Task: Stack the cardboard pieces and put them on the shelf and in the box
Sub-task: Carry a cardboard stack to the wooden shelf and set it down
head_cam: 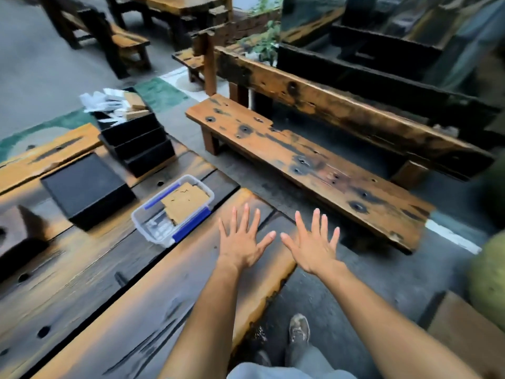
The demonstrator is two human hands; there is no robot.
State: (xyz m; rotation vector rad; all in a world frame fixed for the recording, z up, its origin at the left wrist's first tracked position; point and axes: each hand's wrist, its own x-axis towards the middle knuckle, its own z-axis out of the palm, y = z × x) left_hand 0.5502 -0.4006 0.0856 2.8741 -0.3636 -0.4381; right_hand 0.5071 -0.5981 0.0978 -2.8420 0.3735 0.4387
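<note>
Wooden table [109, 296] blurred leftward; left hand [240, 244] and right hand [314, 250] splayed empty; cardboard [185, 203] half-hides the box [147, 231] floor

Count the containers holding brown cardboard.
2: the clear plastic box with blue clips, nearest the left hand, and the top tier of the black stepped shelf behind it. Pieces underneath may be hidden.

Both arms stretched forward, left hand [240, 242] and right hand [314, 242] side by side (thumbs nearly meeting), fingers spread, palms down.
</note>
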